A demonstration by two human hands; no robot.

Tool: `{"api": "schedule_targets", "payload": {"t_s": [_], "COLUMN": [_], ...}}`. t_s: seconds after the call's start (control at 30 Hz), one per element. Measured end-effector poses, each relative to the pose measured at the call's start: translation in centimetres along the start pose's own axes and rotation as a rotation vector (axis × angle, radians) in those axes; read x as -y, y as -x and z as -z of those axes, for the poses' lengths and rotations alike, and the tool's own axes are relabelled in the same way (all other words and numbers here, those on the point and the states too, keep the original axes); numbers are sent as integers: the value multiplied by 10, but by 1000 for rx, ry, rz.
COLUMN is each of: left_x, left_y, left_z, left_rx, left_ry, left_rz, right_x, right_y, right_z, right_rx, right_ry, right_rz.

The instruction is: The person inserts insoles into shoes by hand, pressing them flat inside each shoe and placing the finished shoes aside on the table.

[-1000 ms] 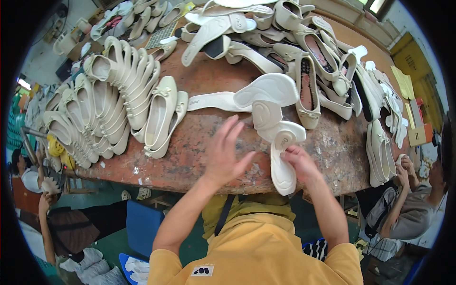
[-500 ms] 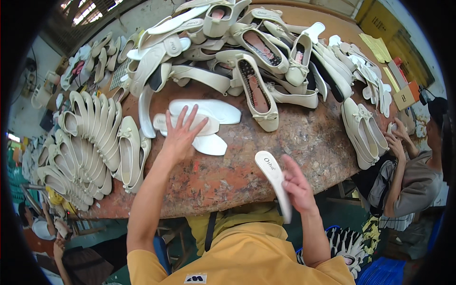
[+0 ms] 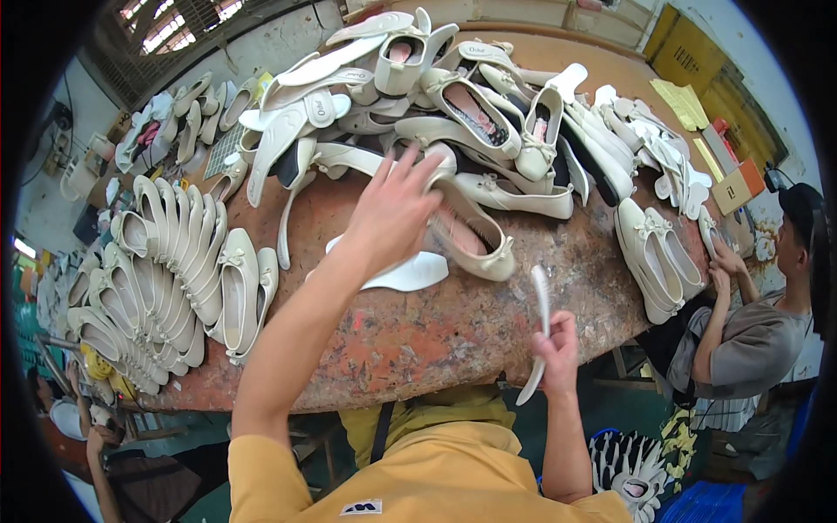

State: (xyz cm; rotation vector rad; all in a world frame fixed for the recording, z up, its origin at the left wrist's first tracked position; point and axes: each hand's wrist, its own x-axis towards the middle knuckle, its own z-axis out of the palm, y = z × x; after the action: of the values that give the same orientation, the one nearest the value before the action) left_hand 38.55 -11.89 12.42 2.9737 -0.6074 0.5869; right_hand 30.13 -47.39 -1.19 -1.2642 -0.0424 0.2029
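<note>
My left hand (image 3: 394, 213), blurred by motion, grips the back part of a cream ballet flat (image 3: 478, 242) with a bow on its toe; its fingers partly hide the heel. The shoe's toe points toward me and to the right, and a pinkish lining shows inside. Under my left forearm, white insole pieces (image 3: 410, 273) lie on the table, partly covered. Off to the right, my right hand (image 3: 558, 349) pinches a thin, pale insole (image 3: 542, 305), held edge-on above the table's near edge.
A big heap of cream flats and insoles (image 3: 375, 91) fills the back of the worn table (image 3: 392, 349). Rows of flats (image 3: 166, 261) stand at left, a pair (image 3: 658, 257) at right. A co-worker (image 3: 750, 314) sits at the right edge, handling a pale piece.
My left hand has gone from the white insoles to the ballet flat, which has shifted toward me. The right hand has turned its insole edge-on and moved slightly right.
</note>
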Motion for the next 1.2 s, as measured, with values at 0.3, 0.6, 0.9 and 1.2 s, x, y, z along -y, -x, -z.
{"api": "schedule_targets", "payload": {"t_s": [0.3,0.6,0.9,1.2], "left_x": [-136,-115,-108,-102], "left_y": [262,255,246,249], "left_z": [-7,11,21,20], "left_rx": [-81,-2,138,120], "left_ry": [398,628,652,418], "left_rz": [736,914,947,583], "right_x": [49,15,-17,-30], "right_y": [-36,-54,-46,-32], "right_z": [-40,-161,-178,-176], "right_rx": [403,1314,1374,1304], "right_ry": [343,1200,1145,1287], "right_rz": [-53,420,402,606]}}
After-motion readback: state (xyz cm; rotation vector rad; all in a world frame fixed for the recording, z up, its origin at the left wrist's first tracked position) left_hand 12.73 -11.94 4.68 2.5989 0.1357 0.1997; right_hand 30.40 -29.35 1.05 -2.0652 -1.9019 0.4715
